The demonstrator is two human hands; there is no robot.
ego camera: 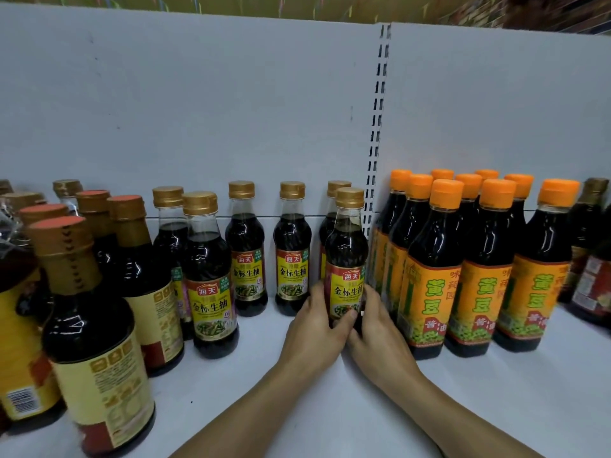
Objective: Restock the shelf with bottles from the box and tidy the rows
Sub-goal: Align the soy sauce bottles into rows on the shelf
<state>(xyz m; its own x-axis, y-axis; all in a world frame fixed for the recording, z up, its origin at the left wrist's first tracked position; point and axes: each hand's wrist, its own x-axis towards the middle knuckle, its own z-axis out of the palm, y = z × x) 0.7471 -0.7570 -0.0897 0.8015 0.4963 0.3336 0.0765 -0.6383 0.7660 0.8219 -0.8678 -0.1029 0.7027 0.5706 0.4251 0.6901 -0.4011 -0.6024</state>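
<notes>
White shelf (297, 391) boards and a pale back panel (198, 110) were seen filling the view, with a slotted upright (377, 127) rising in the panel directly above the fingers.

One soy sauce bottle (347, 259), gold-capped and yellow-labelled, was held upright near the middle of the shelf. Its lower part was gripped from both sides. The left hand (314, 325) was wrapped round its left flank, with the thumb laid across the front of the label. The right hand (377, 328) was closed on its right flank, and its fingers (367, 294) were curled against the glass. The base was hidden by the two hands, so whether it was resting on the shelf could not be told.

Just behind the fingers, a second bottle of the same kind (332, 223) was partly covered by the held one. To the left of the fingers, more gold-capped bottles (246, 249) were spaced loosely along the back, with one set forward of the rest. Further left, near the shelf's front, large tan-labelled bottles (96, 342) were crowded together.

Just to the right of the fingers, orange-capped bottles (429, 276) with orange and green labels were packed in tight rows, the nearest almost touching the right hand. Well beyond them, at the right edge, dark bottles (591, 252) were only partly seen.
</notes>
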